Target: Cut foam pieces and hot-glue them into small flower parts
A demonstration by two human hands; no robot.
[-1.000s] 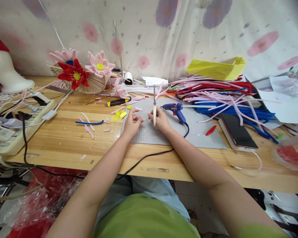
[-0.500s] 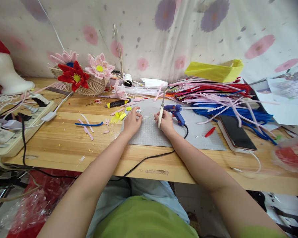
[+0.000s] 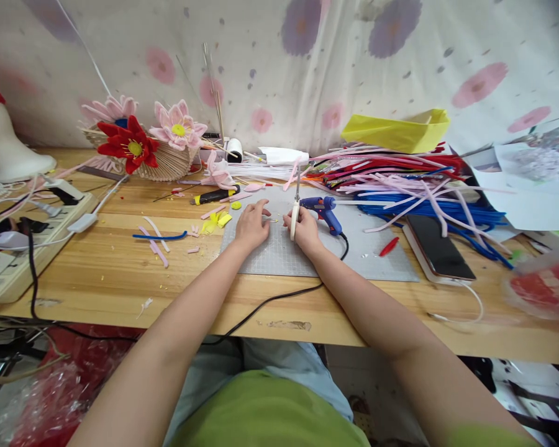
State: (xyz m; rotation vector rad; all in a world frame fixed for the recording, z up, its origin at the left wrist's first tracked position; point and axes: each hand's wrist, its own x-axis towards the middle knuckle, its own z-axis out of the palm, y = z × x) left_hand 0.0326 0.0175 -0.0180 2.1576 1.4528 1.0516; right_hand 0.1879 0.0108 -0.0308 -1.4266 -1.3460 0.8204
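My right hand is wrapped round scissors with white handles, and their metal blades point up and away from me. Facing it, my left hand is bent over the grey cutting mat. A thin pale piece with a yellowish tip sticks out from its fingertips toward the scissors; its other end is hidden. Just right of my right hand lies a blue glue gun with a white glue stick in its back. Yellow scraps are left of my left hand.
Pipe cleaners in blue, pink and red are heaped at the right, beside a phone. Fuzzy flowers stand at the back left, near a power strip. A utility knife lies behind the mat. A black cable crosses the front.
The whole view has shifted slightly. My hands have come a little closer together, with the scissors still in my right hand and the left hand turned more over the thin piece.
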